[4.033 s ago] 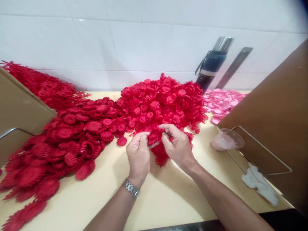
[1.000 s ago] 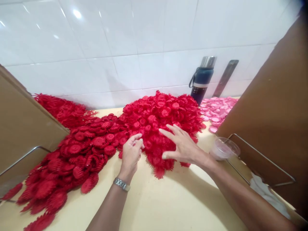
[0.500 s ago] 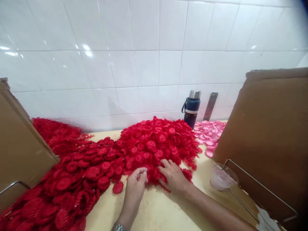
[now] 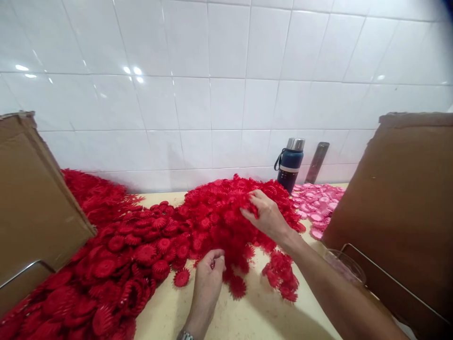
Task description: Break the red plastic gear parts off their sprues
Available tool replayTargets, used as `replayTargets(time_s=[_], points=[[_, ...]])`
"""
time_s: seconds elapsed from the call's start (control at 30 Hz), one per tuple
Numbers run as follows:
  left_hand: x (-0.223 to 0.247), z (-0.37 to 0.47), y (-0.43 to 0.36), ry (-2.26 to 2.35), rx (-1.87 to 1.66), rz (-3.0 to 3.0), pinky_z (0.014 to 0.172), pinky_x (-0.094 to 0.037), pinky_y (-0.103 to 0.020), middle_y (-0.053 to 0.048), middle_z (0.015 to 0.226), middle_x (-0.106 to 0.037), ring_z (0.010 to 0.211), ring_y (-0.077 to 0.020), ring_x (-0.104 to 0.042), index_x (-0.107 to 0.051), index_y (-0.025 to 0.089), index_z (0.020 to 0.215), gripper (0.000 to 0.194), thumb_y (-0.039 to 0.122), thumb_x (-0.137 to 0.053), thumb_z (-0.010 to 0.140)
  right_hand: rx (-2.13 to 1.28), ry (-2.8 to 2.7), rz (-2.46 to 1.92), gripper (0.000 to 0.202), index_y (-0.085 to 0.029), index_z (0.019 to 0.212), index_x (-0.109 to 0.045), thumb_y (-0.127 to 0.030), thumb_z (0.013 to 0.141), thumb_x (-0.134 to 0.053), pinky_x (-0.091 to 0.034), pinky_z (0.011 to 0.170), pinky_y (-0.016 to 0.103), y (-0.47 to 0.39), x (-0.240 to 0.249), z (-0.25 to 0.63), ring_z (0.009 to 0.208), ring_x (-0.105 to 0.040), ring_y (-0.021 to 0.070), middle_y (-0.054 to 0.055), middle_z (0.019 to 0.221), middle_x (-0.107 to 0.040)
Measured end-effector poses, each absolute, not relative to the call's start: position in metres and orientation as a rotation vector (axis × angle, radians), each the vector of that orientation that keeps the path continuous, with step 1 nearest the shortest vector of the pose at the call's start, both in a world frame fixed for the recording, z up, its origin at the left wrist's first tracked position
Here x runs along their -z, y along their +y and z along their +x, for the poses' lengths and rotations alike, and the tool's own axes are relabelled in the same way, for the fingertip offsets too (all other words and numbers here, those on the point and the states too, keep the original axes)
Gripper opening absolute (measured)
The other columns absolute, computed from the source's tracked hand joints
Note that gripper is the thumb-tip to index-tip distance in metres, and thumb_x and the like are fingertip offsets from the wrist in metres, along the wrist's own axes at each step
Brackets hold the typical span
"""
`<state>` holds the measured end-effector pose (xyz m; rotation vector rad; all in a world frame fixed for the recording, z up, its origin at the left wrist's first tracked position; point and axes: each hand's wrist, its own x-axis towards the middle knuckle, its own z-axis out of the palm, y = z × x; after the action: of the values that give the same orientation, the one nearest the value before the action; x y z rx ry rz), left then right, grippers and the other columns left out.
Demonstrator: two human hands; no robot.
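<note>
A large heap of red fringed flower pieces (image 4: 208,208) lies against the back of the table. My right hand (image 4: 265,215) is raised over the heap's right side, its fingers curled on some of these red pieces. Below it, red pieces blur as they drop or slide toward the table. At the near edge of the heap, my left hand (image 4: 209,271) is closed with thumb and fingers together. A little red shows inside its grip, too small to name. One loose disc (image 4: 181,277) lies left of that hand, and a small cluster (image 4: 282,276) sits to the right.
Cardboard boxes stand at left (image 4: 38,189) and right (image 4: 399,203), with metal wire handles. A blue flask (image 4: 290,165) and a dark upright slab (image 4: 317,163) stand by the tiled wall. Pink discs (image 4: 320,203) lie near them. A clear plastic tub (image 4: 345,267) is partly behind my right arm.
My right hand has risen from the near edge of the heap, drawing red pieces up and scattering some onto the table. My left hand stays closed in nearly the same place. The view has shifted slightly.
</note>
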<state>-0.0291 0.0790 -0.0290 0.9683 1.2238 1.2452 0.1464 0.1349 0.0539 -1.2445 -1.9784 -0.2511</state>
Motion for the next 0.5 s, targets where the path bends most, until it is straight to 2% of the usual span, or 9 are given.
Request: replayTargets(time_s=[0.13,0.23,0.37,0.5], points=[[0.031,-0.030,0.079,1.248,-1.199,0.996,0.036,-0.018,-0.019,0.002,0.053,-0.052,0.037,-0.0063,-0.031,-0.066,0.015,0.082,0.027,0.034,-0.062,0.064,0.364,-2.065,-1.530,0.021,-0.017,0.093,-0.058,-0.032,0.087,-0.045,-0.045,0.073,0.029,0.188,-0.079,0.121,0.081,-0.056,0.0181,0.008,0.095,-0.054],[0.034,-0.029,0.079,1.256,-1.191,1.006,0.036,-0.017,-0.020,0.002,0.053,-0.052,0.037,-0.0064,-0.030,-0.066,0.016,0.081,0.027,0.036,-0.063,0.063,0.341,-2.151,-1.675,0.034,-0.018,0.107,-0.055,-0.040,0.089,-0.038,-0.044,0.078,0.034,0.225,-0.082,0.097,0.094,-0.054,0.0237,0.012,0.110,-0.051],[0.035,-0.027,0.079,1.258,-1.163,0.988,0.035,-0.013,-0.020,0.004,0.048,-0.046,0.035,-0.0049,-0.024,-0.060,0.017,0.068,0.024,0.040,-0.062,0.066,0.239,-2.265,-1.733,0.048,-0.019,0.113,-0.055,-0.055,0.084,-0.041,-0.038,0.088,0.047,0.257,-0.061,0.073,0.111,-0.044,0.0326,0.016,0.120,-0.048],[0.033,-0.029,0.078,1.252,-1.147,0.905,0.034,-0.012,-0.019,0.007,0.045,-0.038,0.036,-0.0043,-0.023,-0.050,0.017,0.058,0.035,0.049,-0.064,0.063,0.116,-2.386,-1.789,0.066,-0.023,0.127,-0.047,-0.066,0.076,-0.045,-0.032,0.092,0.054,0.269,-0.036,0.066,0.116,-0.040,0.0361,0.016,0.127,-0.044]])
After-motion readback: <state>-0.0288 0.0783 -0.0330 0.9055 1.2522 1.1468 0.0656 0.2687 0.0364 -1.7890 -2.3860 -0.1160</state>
